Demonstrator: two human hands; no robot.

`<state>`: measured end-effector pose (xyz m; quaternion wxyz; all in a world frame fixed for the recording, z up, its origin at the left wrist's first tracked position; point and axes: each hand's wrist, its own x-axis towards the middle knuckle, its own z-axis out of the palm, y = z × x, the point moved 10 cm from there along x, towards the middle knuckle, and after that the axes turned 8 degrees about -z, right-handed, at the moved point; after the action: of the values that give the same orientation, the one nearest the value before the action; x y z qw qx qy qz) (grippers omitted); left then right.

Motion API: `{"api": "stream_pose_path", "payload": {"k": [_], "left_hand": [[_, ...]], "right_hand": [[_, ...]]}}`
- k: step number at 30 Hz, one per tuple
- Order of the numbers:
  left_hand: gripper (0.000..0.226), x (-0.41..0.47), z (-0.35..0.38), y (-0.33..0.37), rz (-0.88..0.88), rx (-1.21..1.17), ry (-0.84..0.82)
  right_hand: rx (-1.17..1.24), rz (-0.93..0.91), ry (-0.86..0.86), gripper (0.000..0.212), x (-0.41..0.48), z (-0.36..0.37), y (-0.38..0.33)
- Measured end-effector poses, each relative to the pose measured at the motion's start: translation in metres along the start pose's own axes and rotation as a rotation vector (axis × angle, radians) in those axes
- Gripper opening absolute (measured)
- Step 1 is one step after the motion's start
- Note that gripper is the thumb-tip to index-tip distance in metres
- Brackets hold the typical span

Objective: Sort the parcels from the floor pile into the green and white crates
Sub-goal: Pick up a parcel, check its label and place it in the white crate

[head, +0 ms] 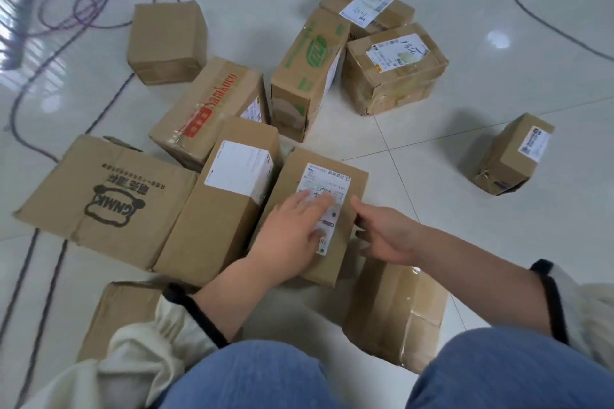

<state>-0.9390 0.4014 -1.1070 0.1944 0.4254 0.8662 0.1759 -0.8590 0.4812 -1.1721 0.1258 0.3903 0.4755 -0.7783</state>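
Left hand [299, 226]: lies palm down on the labelled parcel [349, 209], fingers spread flat over its shipping label [324, 189]; nothing is gripped
Right hand [387, 234]: at the right edge of the same parcel, fingers loosely extended and apart, thumb pointing toward the label; whether the fingertips touch the cardboard side I cannot tell
Labelled parcel: on the tiled floor [432, 149] just ahead of the person's knees [498, 372], label face up; its left side sits against a tall box with a blank white label [232, 183]
Pile, left: a flattened GNMK carton [103, 196] touches the blank-label box; behind them a box with red print [206, 109] lies tilted; a plain brown cube [166, 40] stands apart farther back
Pile, centre and back: a green-printed box [305, 73] stands beside a box marked 2786 [395, 70]; another labelled box [368, 7] sits behind those two
Outliers: a small box [513, 153] stands alone to the right, well apart from the pile; a taped box [395, 312] lies near the right knee; one more box [123, 315] lies under the left sleeve [149, 335]
Cables [83, 7]: loop across the floor at upper left and upper right
Crates: none in view
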Motion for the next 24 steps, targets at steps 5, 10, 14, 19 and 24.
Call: {"api": "stream_pose_path", "payload": {"k": [5,10,14,19,24], "left_hand": [[0.076,0.003,-0.024,-0.051,-0.385,-0.264,0.094],[0.107,-0.015,0.003,-0.072,-0.565,-0.209,-0.119],[0.112,-0.021,0.009,-0.077,-0.624,-0.259,-0.158],[0.108,-0.016,0.010,-0.074,-0.590,-0.221,-0.193],[0.106,-0.003,0.009,-0.064,-0.528,-0.125,-0.237]], "right_hand": [[-0.015,0.001,0.060,0.045,0.002,-0.006,0.000],[-0.160,-0.169,0.145,0.056,0.014,-0.021,-0.042],[-0.364,-0.246,0.139,0.068,0.017,-0.018,-0.062],[-0.704,-0.344,0.231,0.048,0.009,-0.028,-0.071],[-0.790,-0.286,0.315,0.039,-0.009,-0.055,-0.051]]}}
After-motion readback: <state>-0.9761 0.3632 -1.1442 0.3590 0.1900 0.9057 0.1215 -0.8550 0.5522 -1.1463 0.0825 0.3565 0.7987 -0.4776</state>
